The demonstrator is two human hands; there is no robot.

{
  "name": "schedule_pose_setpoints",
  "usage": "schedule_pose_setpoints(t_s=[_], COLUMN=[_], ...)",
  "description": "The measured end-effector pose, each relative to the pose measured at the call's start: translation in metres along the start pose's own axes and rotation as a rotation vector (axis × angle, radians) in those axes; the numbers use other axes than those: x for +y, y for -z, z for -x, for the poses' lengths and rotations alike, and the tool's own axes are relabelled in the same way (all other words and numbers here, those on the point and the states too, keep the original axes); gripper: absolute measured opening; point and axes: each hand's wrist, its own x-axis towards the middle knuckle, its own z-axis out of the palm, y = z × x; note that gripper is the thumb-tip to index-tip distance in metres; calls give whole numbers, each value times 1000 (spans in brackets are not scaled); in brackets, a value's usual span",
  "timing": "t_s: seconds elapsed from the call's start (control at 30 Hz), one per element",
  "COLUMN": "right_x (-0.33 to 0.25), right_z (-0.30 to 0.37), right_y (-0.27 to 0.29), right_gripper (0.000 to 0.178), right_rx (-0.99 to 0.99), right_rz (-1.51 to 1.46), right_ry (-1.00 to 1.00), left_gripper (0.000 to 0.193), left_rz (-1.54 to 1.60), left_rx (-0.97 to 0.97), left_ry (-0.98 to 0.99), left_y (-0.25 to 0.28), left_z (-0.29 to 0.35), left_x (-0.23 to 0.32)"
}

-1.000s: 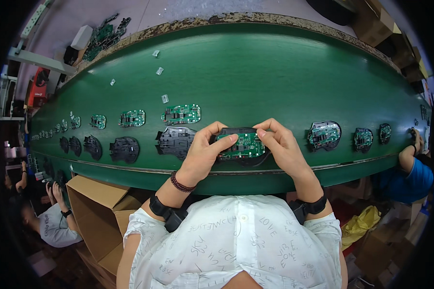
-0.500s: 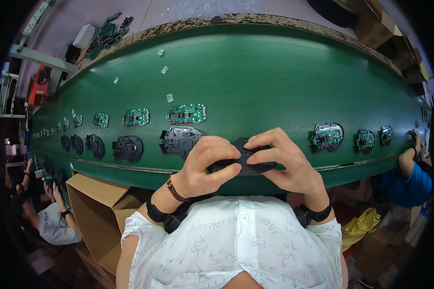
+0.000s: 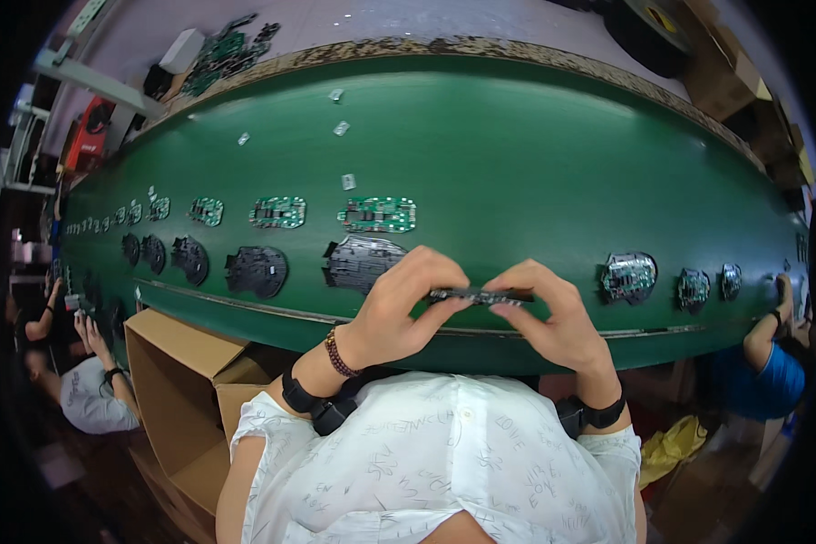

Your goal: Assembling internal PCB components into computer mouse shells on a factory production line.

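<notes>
Between my two hands, above the near edge of the green work surface (image 3: 517, 163), is a black plastic shell (image 3: 480, 296). It is turned nearly edge-on, and electronic parts seem to show along its thin side. My left hand (image 3: 397, 304) pinches its left end between thumb and fingers. On its right end, my right hand (image 3: 558, 313) has the same kind of grip. Just beyond my left hand lies another black shell (image 3: 358, 261), partly covered by my fingers. A green circuit board (image 3: 377, 215) lies behind that shell.
More boards (image 3: 278, 212) and black shells (image 3: 257, 271) run in two rows leftward. On the right sit several shells with boards in them (image 3: 628, 276). Small clear pieces (image 3: 341, 129) are scattered farther back. A cardboard box (image 3: 177, 399) stands below the left edge. Co-workers' arms (image 3: 763, 328) show at both sides.
The black shell has been tipped from showing its broad dark face to nearly edge-on, with both hands still on it. The whole view has shifted slightly, so the laid-out parts appear farther right.
</notes>
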Motion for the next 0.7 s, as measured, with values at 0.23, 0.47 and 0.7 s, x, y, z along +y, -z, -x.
schedule_pose_setpoints(t_s=[0.23, 0.47, 0.7], right_x=[18, 25, 5], right_z=[1, -2, -41], right_y=[17, 29, -6], right_gripper=[25, 27, 31], right_rx=[398, 426, 362], right_rz=[8, 439, 746], right_ry=[-384, -439, 24], left_gripper=[23, 19, 9], left_rz=[-263, -589, -684], left_rx=[320, 162, 215], left_ry=[467, 407, 271], left_y=[55, 92, 86], left_z=[-21, -22, -19], left_x=[-51, -99, -109])
